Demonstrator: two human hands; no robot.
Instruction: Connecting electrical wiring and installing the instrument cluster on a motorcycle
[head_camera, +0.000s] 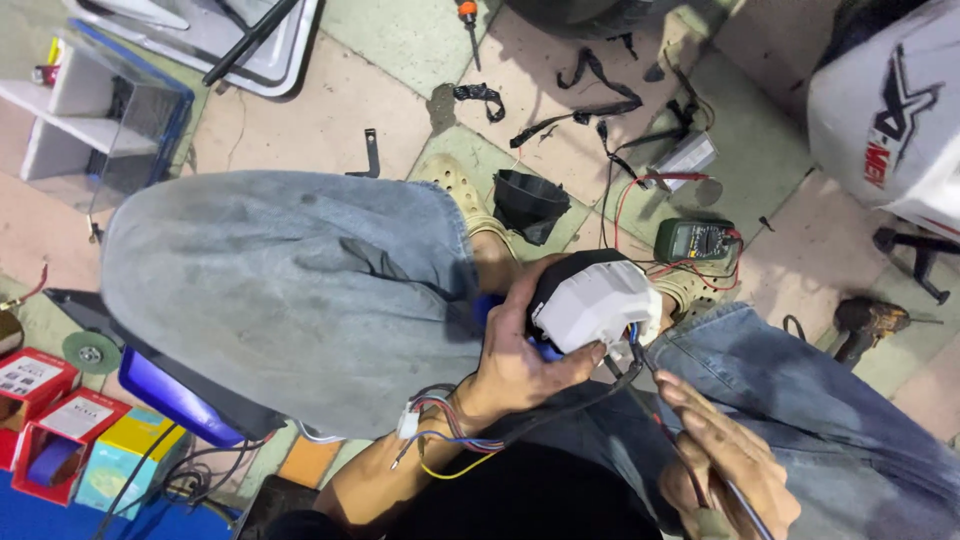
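Observation:
My left hand (520, 365) grips a white plastic housing with a black front (592, 300), held above my lap between my knees in blue jeans. A bundle of coloured wires with a white connector (408, 424) hangs from it over my left wrist. My right hand (725, 455) holds a thin probe (668, 432) whose tip touches the housing's underside near blue wires. A green multimeter (695, 240) lies on the floor just beyond, with red and black leads running from it.
A black cone-shaped part (528, 203), black straps (590, 100) and an orange-handled screwdriver (468, 20) lie on the tiled floor. A cordless drill (868, 320) lies right. Red boxes (50, 410) and a blue panel (170, 398) sit left. A white bodywork panel (890, 110) stands top right.

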